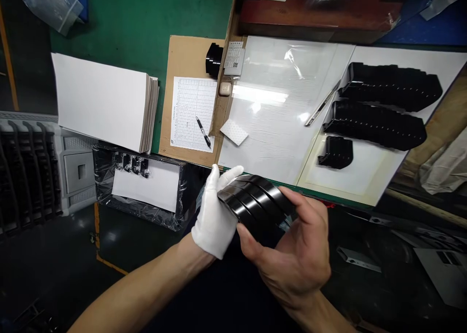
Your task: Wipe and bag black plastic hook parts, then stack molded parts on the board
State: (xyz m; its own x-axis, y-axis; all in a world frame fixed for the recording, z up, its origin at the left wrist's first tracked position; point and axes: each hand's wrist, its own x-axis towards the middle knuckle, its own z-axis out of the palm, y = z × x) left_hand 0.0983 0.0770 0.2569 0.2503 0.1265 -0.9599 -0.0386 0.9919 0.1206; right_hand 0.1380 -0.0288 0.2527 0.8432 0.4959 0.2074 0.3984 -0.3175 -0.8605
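A fanned stack of glossy black plastic parts [255, 199] is gripped between both hands just off the near edge of the table. My left hand [215, 211], in a white glove, wraps around the stack's left end. My right hand [295, 248], bare, clasps the right end, thumb underneath and fingers over the top. On the white sheet [277, 128] beyond lie two long rows of the same black parts [386, 84] [375, 123] and a short row [335, 152].
A metal strip [323, 105] lies on the white sheet. To the left are a form with a pen [203, 131], a white foam pad [234, 131], a stack of white cardboard [105, 101], a plastic-lined box with black parts [146, 182] and a grey crate [32, 167].
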